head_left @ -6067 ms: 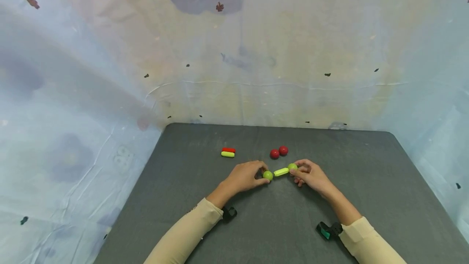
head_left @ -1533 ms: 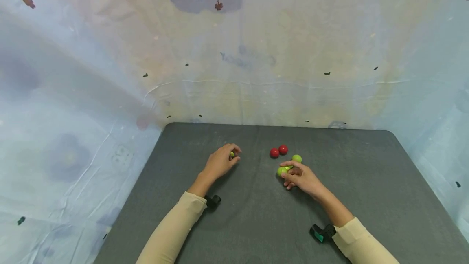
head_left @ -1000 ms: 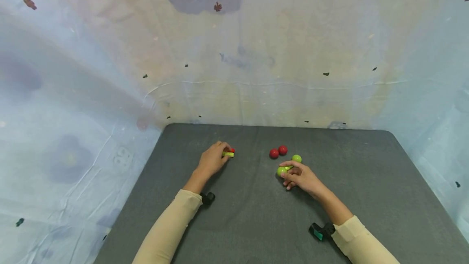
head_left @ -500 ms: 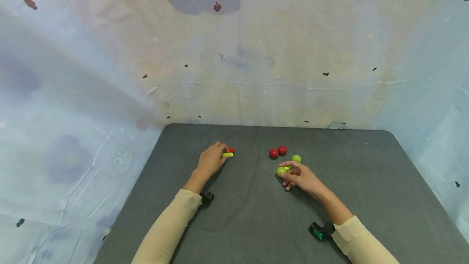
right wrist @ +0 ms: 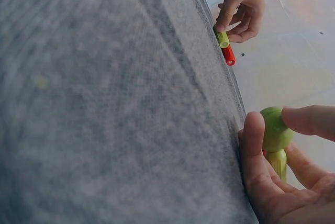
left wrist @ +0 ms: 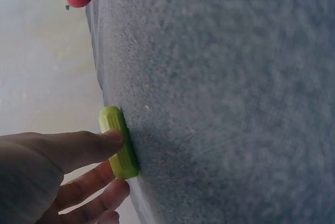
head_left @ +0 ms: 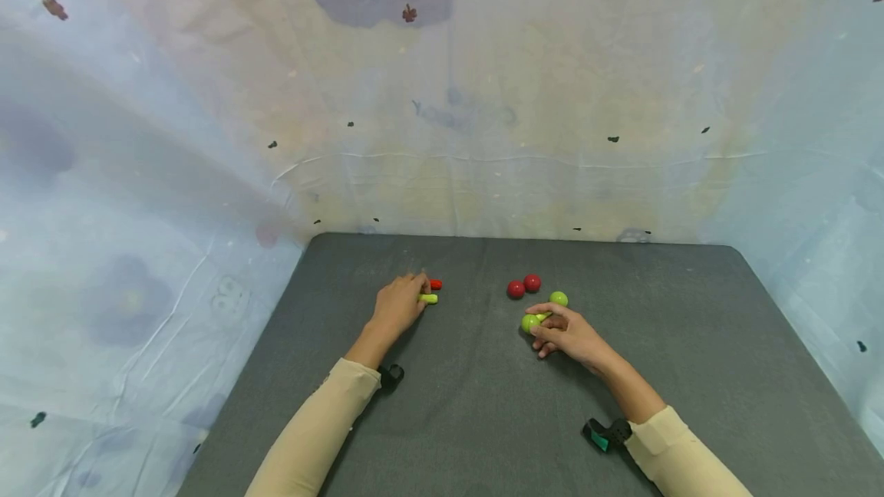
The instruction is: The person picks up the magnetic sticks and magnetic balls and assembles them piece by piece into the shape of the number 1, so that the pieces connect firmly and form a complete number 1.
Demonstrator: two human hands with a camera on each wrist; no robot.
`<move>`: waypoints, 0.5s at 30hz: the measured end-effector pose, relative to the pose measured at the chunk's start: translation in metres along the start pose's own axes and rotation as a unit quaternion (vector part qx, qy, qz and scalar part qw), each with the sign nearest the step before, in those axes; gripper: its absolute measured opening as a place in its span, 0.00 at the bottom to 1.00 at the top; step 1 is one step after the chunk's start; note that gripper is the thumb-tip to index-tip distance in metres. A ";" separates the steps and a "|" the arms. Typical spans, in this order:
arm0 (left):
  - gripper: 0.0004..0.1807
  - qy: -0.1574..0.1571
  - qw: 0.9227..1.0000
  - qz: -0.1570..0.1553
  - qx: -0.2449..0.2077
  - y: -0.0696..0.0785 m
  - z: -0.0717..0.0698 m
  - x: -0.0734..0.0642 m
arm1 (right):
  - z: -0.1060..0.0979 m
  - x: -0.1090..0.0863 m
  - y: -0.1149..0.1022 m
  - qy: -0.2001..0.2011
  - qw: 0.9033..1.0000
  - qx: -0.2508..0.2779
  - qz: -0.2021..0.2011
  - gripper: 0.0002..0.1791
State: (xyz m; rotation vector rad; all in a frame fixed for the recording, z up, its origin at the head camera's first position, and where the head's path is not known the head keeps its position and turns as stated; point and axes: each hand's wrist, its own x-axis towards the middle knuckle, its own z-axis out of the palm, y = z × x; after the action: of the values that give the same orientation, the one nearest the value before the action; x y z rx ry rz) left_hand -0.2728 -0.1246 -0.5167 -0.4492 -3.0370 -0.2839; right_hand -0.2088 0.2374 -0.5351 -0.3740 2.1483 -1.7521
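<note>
In the head view my left hand (head_left: 400,303) pinches a short yellow-green ribbed rod (left wrist: 120,148) low over the table, thumb on one side and fingers on the other. Just behind it lies a red rod (head_left: 436,284), partly hidden by the fingers. My right hand (head_left: 569,334) holds a lime-green ball (right wrist: 275,129) between thumb and fingers. A second yellow-green rod (right wrist: 279,162) runs from this ball to another lime-green ball (head_left: 559,298), forming a dumbbell shape. Fingers cover part of that rod.
Two dark red balls (head_left: 516,290) sit side by side beyond the right hand's piece. The grey table (head_left: 456,420) has rounded far corners and meets a patterned cloth backdrop (head_left: 497,113). Each wrist wears a black band camera (head_left: 608,436).
My left hand has left the ball, gone left to the rods and drawn the yellow-green one toward me, off the red one. My right hand turned the dumbbell piece, then stayed still.
</note>
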 end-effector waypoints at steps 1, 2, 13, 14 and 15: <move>0.10 -0.002 1.000 -0.001 0.001 0.001 0.000 0.000 | 0.000 0.000 0.000 0.000 1.000 -0.002 0.001 0.28; 0.10 -0.006 1.000 -0.003 0.003 0.001 0.000 -0.001 | 0.000 0.000 0.000 0.000 1.000 -0.002 0.000 0.28; 0.10 -0.012 1.000 0.004 0.008 0.010 -0.001 -0.009 | 0.000 0.000 0.001 -0.007 1.000 0.008 -0.007 0.28; 0.09 -0.010 1.000 0.006 0.007 0.011 -0.001 -0.010 | 0.000 0.000 0.001 -0.006 1.000 0.008 -0.008 0.28; 0.09 -0.008 1.000 0.008 0.005 0.012 -0.001 -0.011 | 0.000 0.000 0.001 -0.006 1.000 0.007 -0.008 0.27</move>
State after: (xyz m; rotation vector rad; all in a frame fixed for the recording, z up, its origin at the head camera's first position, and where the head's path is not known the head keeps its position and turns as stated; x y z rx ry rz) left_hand -0.2589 -0.1167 -0.5147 -0.4770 -3.0476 -0.2659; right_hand -0.2090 0.2379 -0.5363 -0.3982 2.1287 -1.7692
